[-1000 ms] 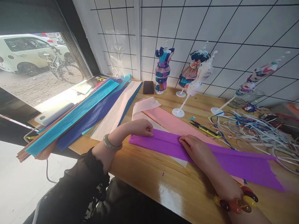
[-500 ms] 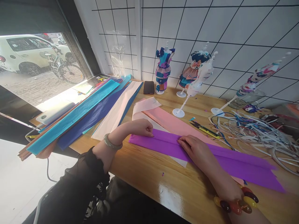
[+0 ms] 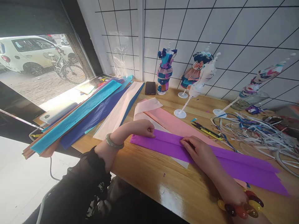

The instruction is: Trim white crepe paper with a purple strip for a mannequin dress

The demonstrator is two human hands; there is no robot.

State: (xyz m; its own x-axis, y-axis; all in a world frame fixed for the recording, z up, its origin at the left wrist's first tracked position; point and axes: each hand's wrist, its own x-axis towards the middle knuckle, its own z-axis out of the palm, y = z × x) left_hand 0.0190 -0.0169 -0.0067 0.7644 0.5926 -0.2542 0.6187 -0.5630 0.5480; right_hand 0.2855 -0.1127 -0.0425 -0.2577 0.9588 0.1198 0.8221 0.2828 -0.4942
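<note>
A long purple crepe paper strip (image 3: 245,168), folded lengthwise, lies across the wooden table (image 3: 149,177). My left hand (image 3: 140,127), a green bangle on its wrist, is curled with its fingertips pinching the strip's left end at the upper edge. My right hand (image 3: 199,151), with a beaded bracelet on the wrist, lies flat on the strip's fold near the middle, fingers stretched along the crease. Pink paper (image 3: 173,124) and a white sheet (image 3: 146,105) lie under and behind the purple strip.
Folded teal, dark blue and pale pink crepe sheets (image 3: 88,115) are stacked at the left. Small scissors (image 3: 206,130) lie behind my right hand. A tangle of white and blue strips (image 3: 257,133) fills the right side. A phone (image 3: 150,88) and dressed miniature mannequins (image 3: 165,70) stand by the tiled wall.
My right hand's fingers have slid slightly along the purple fold. The left hand has stayed put. The camera has shifted a little.
</note>
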